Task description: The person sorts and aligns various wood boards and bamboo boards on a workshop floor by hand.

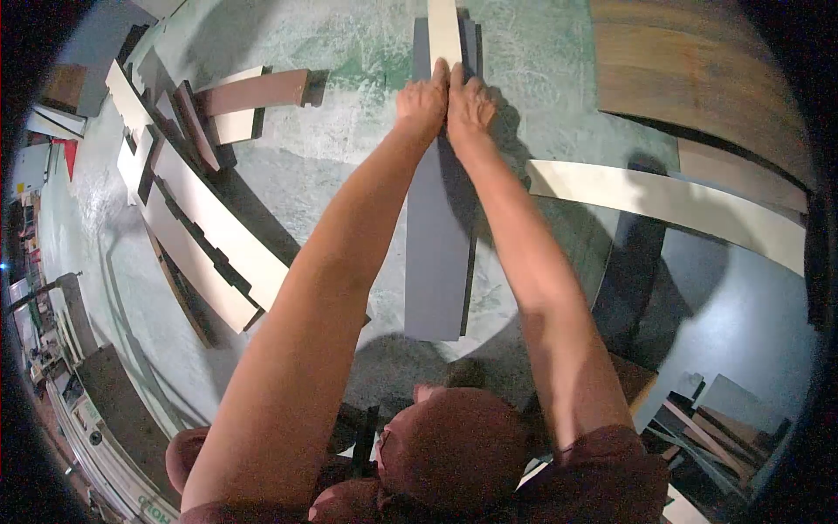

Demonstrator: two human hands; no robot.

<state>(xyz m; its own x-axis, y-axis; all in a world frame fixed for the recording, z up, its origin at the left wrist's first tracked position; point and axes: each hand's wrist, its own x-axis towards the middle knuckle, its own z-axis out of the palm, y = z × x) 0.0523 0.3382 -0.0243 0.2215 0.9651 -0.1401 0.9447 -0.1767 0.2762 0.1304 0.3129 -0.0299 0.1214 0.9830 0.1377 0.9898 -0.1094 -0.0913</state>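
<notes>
A narrow cream strip of board (444,31) runs away from me at the top of the view, over a longer grey board (436,253) on the floor. At its near end, my left hand (422,105) and my right hand (472,106) are side by side, almost touching. Both hands have their fingers closed on the strip's edges, with the index fingertips on top. My palms and thumbs are hidden. Beneath the grey board, a darker edge of another piece (472,271) shows along the right side.
To the left lie several loose cream boards (227,236) and a brown board (253,94). A long cream strip (672,196) crosses the right side, below large wood-grain panels (698,70). A bin of offcuts (707,419) is at lower right.
</notes>
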